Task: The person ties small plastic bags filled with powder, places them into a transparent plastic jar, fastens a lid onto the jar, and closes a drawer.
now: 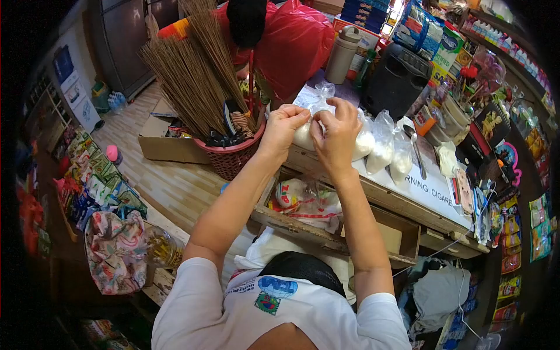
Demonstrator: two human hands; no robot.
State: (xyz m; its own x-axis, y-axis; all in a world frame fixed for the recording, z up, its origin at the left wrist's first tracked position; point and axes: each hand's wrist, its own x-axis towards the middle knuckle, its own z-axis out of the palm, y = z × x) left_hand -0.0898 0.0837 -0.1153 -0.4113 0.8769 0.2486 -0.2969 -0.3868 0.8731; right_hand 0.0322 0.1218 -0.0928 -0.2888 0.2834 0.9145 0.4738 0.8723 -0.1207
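Over the table's near edge, my left hand point(286, 126) is closed in a pinch at the top of a clear plastic bag point(302, 138) with white contents. My right hand point(336, 135) has its fingers bent and closed on the same bag from the other side. Fingers cover most of the bag's neck. To the right, several filled bags point(382, 144) of the same kind stand in a row on the table. A metal spoon point(421, 160) lies just past them. Below my hands, an open drawer point(303, 224) contains plastic packaging.
A red basket point(233, 157) with stick brooms point(189, 81) stands left of the table. Behind the bags are a tumbler point(342, 55) and a black speaker point(396, 79). A phone point(465, 189) lies at the right end, near a hanging white cable. Shelves of packets line the right side.
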